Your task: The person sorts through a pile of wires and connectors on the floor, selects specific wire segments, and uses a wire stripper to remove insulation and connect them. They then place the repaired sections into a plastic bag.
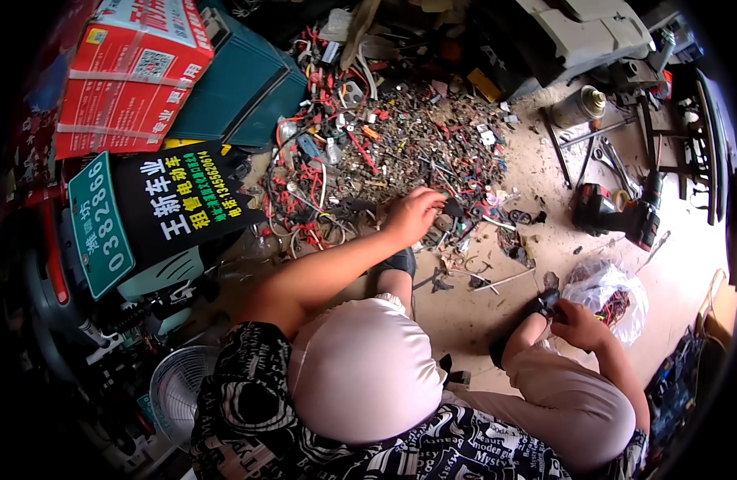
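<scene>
My left hand [415, 218] reaches over a heap of small scrap [416, 144] on the floor. Its fingers are bent and pinched together beside a small black piece [453, 208]; what sits between the fingertips is too small to make out. Lower on the right, my right hand [583, 326] is closed beside my dark shoe [536, 307]. Its fingertips meet something dark there that I cannot tell apart from the shoe. Next to this hand lies a clear plastic bag [636, 292] with thin coloured wires [615, 308] inside. Red and white wires [324, 180] tangle along the heap's left side.
A cordless drill [620, 210], wrenches [616, 164] and a spray can [578, 107] lie at right. At left are a red carton [132, 80], a teal box [248, 84], a green plate [101, 224] and a fan [180, 392]. A grey-white casing [592, 36] stands behind.
</scene>
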The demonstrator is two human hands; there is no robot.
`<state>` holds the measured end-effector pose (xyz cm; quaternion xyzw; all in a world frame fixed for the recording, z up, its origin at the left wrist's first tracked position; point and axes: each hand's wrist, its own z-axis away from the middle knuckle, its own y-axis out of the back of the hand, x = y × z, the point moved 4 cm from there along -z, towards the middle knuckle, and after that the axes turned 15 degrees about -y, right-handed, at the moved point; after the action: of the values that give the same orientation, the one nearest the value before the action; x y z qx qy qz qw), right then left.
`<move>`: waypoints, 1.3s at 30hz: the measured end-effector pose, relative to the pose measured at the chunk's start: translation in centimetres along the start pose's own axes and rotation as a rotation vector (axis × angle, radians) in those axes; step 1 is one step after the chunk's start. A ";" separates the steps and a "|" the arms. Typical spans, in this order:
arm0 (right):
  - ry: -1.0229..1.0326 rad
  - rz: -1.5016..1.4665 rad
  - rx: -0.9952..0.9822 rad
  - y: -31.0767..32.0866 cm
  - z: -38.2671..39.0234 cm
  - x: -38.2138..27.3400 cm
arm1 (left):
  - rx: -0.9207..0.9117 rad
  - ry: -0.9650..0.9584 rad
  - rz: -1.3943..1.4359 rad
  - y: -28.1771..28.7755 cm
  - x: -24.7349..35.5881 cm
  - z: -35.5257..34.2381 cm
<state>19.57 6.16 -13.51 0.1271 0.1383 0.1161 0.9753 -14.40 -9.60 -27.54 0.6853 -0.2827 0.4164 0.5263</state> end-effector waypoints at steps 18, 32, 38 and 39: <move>-0.021 -0.130 -0.179 -0.8 0.2 -0.5 | -0.144 0.118 -0.331 1.1 -1.5 -3.1; -0.037 -0.141 -0.132 -1.0 -0.1 0.4 | 0.061 0.105 -0.598 5.7 -3.3 -0.9; -0.037 -0.075 -0.082 -1.4 -0.2 1.2 | 0.242 0.071 -0.912 11.9 -5.3 -1.1; -0.031 -0.074 -0.081 -1.5 -0.3 1.3 | 0.249 0.071 -0.921 12.4 -5.4 -1.0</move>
<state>20.94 5.14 -14.54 0.0840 0.1231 0.0836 0.9853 -27.61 -12.45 -26.05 0.7825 0.1206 0.1940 0.5793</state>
